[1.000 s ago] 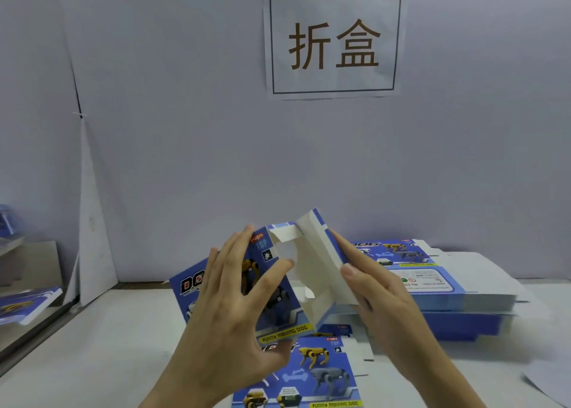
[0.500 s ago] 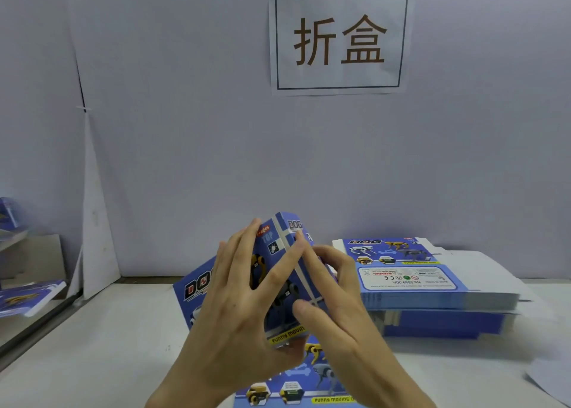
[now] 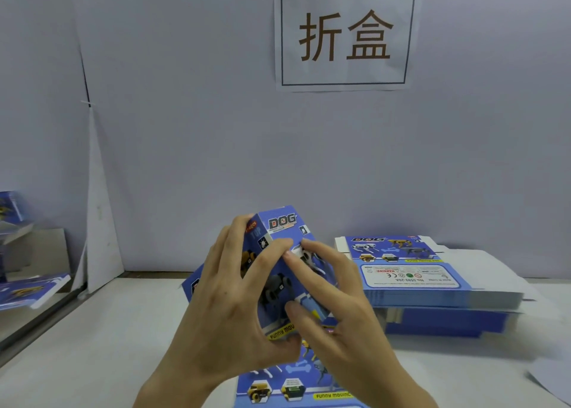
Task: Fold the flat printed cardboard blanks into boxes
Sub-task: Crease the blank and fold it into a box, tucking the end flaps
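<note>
A blue printed cardboard box [image 3: 282, 228] marked "DOG" is held up above the table, tilted, its flap closed. My left hand [image 3: 228, 308] grips its left side, fingers spread over the panel and thumb on the front. My right hand [image 3: 336, 312] holds the right side, fingertips pressing on the front face. Beneath my hands another flat printed blank [image 3: 293, 386] lies on the white table [image 3: 92, 346]. A stack of flat blue blanks [image 3: 417, 278] sits to the right.
A paper sign [image 3: 344, 33] with two characters hangs on the lilac back wall. At far left, a lower shelf holds blue printed pieces [image 3: 27, 290]. A white paper corner [image 3: 553, 380] lies at the right table edge.
The white open end flap seen a second ago has been folded shut. My right hand moved from the flap onto the box's front, and the box now shows its "DOG" panel.
</note>
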